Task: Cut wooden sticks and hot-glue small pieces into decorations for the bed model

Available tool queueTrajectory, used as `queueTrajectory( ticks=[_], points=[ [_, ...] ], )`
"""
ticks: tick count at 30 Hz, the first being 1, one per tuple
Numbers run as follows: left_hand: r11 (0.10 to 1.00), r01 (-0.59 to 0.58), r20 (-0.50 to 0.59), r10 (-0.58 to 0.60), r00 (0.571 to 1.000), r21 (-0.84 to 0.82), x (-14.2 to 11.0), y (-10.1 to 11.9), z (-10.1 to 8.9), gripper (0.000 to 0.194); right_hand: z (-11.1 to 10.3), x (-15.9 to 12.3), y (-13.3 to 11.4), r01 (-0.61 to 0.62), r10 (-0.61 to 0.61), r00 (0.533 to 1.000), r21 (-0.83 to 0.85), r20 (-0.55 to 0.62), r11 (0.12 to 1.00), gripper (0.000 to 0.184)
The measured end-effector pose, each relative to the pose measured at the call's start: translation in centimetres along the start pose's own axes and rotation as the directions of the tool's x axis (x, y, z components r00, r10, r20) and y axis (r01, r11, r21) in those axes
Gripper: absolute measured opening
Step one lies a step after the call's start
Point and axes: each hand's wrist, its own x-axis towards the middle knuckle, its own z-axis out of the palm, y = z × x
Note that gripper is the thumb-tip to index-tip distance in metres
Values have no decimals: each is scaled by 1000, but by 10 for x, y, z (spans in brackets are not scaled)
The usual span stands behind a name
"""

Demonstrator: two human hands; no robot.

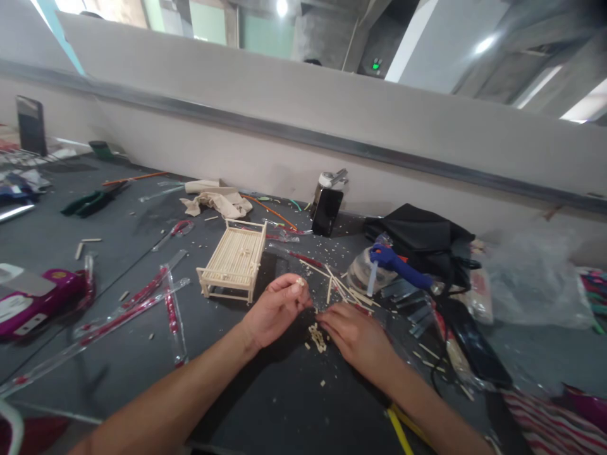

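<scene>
My left hand (282, 306) is closed in a pinch, with a small pale wooden stick piece (300, 282) at its thumb and fingertips. My right hand (355, 335) is lower and to the right, its fingers drawn together near the tabletop; whatever is between them is too small to make out. Right by those fingertips is a little heap of short cut wooden stick pieces (317, 338). Beyond my left hand stands a miniature bed frame (232, 256) built from thin wooden sticks, with a few loose bits lying on its slats.
Long wooden sticks (351, 291) lie beyond my right hand. A blue tool (398, 265) rests by a clear round container (363, 272). A black phone (327, 212) leans upright at the back. Red items in plastic sleeves (173, 316) and green-handled pliers (92, 202) are at left.
</scene>
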Motion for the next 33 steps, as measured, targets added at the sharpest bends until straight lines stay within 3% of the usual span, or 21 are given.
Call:
queueTrajectory(
  ticks=[5, 12, 17, 20, 23, 33],
  points=[
    [1000, 8, -15, -8, 1000, 7, 0, 0, 1, 19, 8, 10, 6, 8, 1, 992, -68, 129, 998, 25],
    [1000, 13, -10, -13, 1000, -6, 0, -1, 0, 18, 7, 11, 3, -33, 37, 990, -34, 138, 999, 15],
    [1000, 15, 7, -15, 1000, -7, -1, -1, 0, 15, -14, 5, -17, -156, 173, 984, 233, -53, 960, 11],
    [999, 34, 18, -34, 999, -5, -3, -1, 1, 14, -31, 6, -34, -135, 221, 949, 347, -223, 928, 12],
    [999, 32, 23, -32, 999, 7, -3, 0, 2, 15, -40, 11, -44, -95, 217, 918, 349, -331, 933, 13],
    [997, 62, 3, -62, 998, 43, -4, 0, 1, 18, -36, 24, -40, -83, 211, 905, 334, -368, 939, 16]
  ],
)
